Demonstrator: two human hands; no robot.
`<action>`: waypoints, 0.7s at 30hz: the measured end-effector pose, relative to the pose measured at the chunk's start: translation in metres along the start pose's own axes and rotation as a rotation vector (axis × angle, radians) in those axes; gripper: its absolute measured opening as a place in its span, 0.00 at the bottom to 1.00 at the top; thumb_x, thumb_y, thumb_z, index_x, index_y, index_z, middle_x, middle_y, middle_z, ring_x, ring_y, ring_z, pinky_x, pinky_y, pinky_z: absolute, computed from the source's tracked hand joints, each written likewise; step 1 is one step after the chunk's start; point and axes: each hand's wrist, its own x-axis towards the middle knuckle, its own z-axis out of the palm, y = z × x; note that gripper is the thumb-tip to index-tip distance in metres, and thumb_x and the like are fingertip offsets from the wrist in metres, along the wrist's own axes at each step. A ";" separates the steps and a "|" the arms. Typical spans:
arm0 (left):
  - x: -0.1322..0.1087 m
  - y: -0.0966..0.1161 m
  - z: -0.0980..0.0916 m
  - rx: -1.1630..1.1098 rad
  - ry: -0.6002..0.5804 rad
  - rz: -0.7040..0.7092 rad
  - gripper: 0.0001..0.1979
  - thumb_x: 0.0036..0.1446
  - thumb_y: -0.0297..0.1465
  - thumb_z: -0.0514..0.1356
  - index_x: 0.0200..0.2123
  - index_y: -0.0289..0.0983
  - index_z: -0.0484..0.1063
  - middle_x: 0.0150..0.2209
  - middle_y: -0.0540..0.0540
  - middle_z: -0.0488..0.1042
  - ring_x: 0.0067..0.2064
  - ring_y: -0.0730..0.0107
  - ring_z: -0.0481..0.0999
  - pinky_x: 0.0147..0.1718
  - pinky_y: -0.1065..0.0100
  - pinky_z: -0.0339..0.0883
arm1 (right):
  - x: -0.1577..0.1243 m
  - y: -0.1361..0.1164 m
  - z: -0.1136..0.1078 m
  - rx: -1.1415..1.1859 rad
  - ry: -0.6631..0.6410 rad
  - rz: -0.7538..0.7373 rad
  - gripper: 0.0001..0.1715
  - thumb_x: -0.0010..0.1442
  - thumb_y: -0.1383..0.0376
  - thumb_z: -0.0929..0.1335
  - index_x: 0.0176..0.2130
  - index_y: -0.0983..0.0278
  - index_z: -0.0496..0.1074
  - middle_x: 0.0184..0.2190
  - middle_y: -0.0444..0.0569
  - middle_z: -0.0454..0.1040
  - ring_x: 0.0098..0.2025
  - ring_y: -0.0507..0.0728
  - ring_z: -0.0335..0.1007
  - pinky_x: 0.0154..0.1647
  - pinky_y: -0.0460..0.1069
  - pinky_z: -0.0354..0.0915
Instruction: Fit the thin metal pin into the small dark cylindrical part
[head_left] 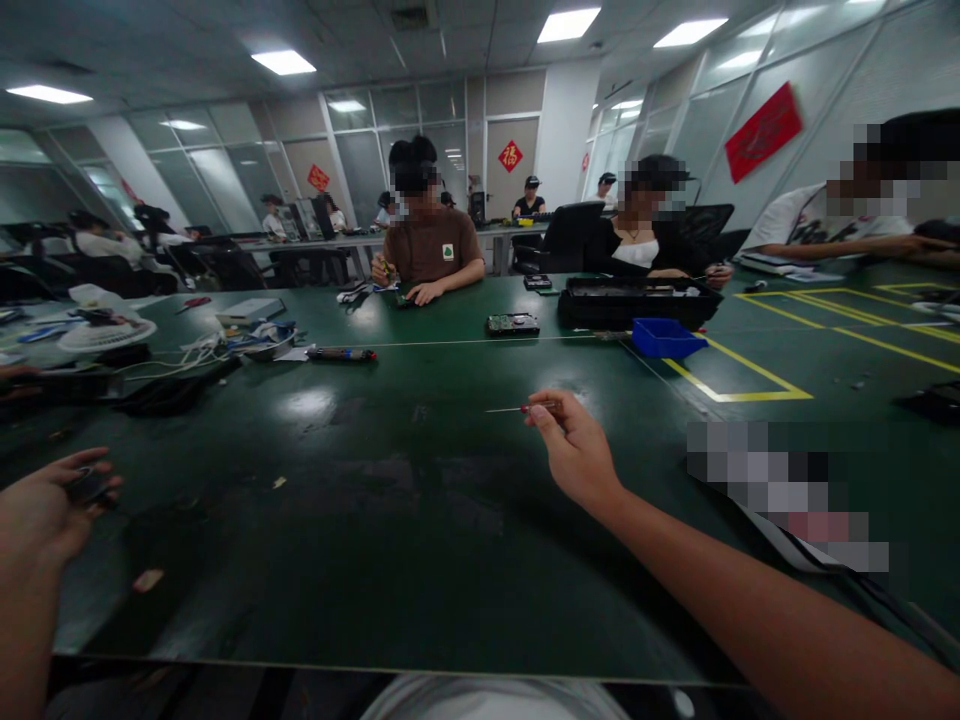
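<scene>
Close to the near edge of the green bench [420, 520], the person's right forearm reaches in from the near right corner, and the right hand [574, 450] hovers over the middle of the bench with fingertips pinched on a thin screwdriver [517, 408] whose fine shaft points left, level, above the surface. At the near left corner the left hand [52, 500] is curled around a small dark object [86, 487]; what that object is cannot be told. Between the two hands the bench shows scuffed, worn patches. Farther off, past a thin pale line across the bench, lie a dark hard drive [512, 324], a dark pen-like tool [341, 354] and, toward the right, a blue bin [664, 337] just in front of a long black case [634, 300]. Along the left edge sits a tangle of white cables [225, 345]. At the far edge a seated person in a brown shirt [431, 245] has both hands on the bench.
</scene>
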 end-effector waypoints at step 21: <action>-0.033 0.031 0.027 0.032 0.207 -0.250 0.13 0.37 0.15 0.52 0.23 0.37 0.67 0.17 0.53 0.67 0.19 0.71 0.65 0.21 0.71 0.59 | 0.001 0.004 0.001 -0.011 -0.003 0.013 0.14 0.68 0.55 0.64 0.47 0.60 0.71 0.36 0.49 0.78 0.40 0.60 0.76 0.43 0.55 0.67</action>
